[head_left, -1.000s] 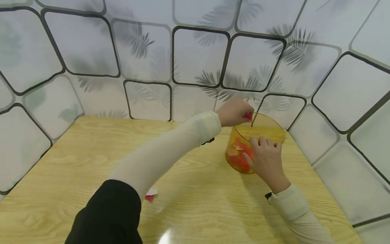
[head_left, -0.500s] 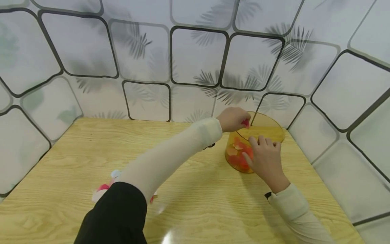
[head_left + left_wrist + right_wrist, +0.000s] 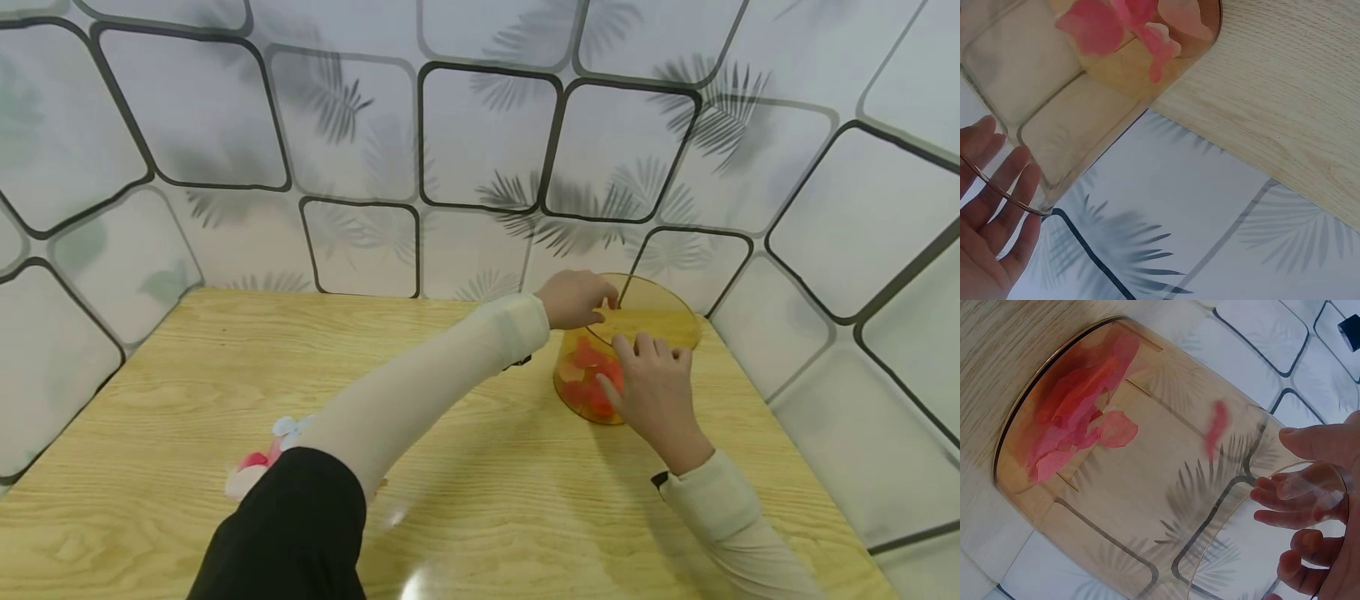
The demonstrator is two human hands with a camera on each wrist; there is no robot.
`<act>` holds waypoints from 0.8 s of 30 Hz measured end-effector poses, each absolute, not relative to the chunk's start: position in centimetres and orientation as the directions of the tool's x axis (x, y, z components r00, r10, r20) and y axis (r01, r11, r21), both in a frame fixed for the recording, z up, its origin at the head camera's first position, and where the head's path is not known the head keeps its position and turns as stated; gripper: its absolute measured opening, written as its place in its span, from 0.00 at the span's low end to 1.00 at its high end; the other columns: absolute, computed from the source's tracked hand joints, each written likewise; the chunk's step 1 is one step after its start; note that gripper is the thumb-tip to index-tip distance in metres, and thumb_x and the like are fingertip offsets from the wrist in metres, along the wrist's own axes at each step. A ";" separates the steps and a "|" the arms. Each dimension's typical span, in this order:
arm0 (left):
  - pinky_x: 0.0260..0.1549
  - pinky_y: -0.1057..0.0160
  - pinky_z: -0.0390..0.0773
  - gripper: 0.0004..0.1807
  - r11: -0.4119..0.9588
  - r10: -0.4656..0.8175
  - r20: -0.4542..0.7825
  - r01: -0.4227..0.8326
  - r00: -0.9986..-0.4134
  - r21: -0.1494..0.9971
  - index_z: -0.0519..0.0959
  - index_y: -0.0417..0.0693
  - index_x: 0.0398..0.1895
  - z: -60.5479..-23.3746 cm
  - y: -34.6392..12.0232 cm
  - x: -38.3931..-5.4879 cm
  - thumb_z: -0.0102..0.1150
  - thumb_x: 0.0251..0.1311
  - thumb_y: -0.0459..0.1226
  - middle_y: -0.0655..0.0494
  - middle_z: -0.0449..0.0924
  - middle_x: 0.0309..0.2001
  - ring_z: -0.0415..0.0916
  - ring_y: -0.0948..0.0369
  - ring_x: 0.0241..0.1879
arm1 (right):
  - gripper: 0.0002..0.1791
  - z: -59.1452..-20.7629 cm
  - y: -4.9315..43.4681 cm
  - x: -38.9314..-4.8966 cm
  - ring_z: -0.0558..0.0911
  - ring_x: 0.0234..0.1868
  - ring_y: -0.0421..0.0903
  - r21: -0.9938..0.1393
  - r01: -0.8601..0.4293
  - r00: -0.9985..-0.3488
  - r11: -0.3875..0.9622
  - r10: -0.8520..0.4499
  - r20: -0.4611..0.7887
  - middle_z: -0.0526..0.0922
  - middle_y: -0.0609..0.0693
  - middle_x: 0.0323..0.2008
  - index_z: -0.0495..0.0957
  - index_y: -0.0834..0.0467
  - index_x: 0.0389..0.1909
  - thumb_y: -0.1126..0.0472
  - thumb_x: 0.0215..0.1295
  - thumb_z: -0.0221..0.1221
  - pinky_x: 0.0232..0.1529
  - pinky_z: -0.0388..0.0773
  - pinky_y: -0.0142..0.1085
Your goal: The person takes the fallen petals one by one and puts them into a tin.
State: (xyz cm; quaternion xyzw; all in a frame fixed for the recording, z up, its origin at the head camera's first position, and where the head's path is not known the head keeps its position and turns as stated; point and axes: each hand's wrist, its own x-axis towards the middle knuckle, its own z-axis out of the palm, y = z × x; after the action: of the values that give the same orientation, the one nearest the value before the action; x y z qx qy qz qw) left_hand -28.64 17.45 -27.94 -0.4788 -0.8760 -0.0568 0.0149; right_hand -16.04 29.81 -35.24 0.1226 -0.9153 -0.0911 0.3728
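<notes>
In the head view, a see-through amber bucket (image 3: 573,367) stands upright at the right of the table, with several red and pink petals (image 3: 592,387) at its bottom. My left hand (image 3: 573,298) is at its far-left rim, with the fingers spread and nothing between them. The left wrist view shows these fingers (image 3: 1013,187) loosely bent around the rim line. A blurred pink petal (image 3: 1216,428) hangs midway down the bucket in the right wrist view. My right hand (image 3: 656,400) holds the near rim, fingers bent over it and thumb (image 3: 1322,442) apart from them.
Left of my left sleeve (image 3: 427,400) lie more petals (image 3: 255,461), pink and white, beside a pale blue flower-like piece (image 3: 285,427); the sleeve partly hides them. A patterned wall (image 3: 360,125) rises behind and beside the wooden table (image 3: 480,517).
My left hand has sunk slightly at the rim and let go of the pink petal it pinched. The left sleeve has shifted right, uncovering petals on the table. My right hand stays put.
</notes>
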 end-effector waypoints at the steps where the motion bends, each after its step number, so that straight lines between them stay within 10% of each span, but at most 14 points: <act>1: 0.46 0.67 0.76 0.16 0.535 0.837 0.078 0.841 -0.541 0.082 0.78 0.55 0.53 -28.0 17.4 -28.7 0.58 0.62 0.43 0.60 0.80 0.50 0.76 0.64 0.48 | 0.28 -35.2 29.8 -16.0 0.72 0.25 0.58 0.258 -0.157 -0.693 0.953 -0.292 0.659 0.72 0.59 0.26 0.71 0.61 0.36 0.50 0.42 0.72 0.26 0.65 0.50; 24: 0.48 0.62 0.76 0.12 0.371 0.858 0.355 0.926 -0.371 0.071 0.80 0.50 0.46 -26.5 5.8 -22.4 0.57 0.63 0.43 0.57 0.82 0.43 0.80 0.60 0.43 | 0.29 -35.4 29.8 -16.1 0.74 0.25 0.60 0.280 -0.152 -0.666 0.948 -0.308 0.679 0.74 0.60 0.26 0.72 0.63 0.37 0.49 0.40 0.73 0.25 0.63 0.48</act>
State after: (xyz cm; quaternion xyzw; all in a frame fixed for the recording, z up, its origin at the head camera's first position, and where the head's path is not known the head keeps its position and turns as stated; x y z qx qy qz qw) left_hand -22.43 5.75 -26.55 -0.5457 -0.8175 -0.1301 0.1301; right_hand -16.09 29.81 -35.35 0.1268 -0.9073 -0.1000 0.3882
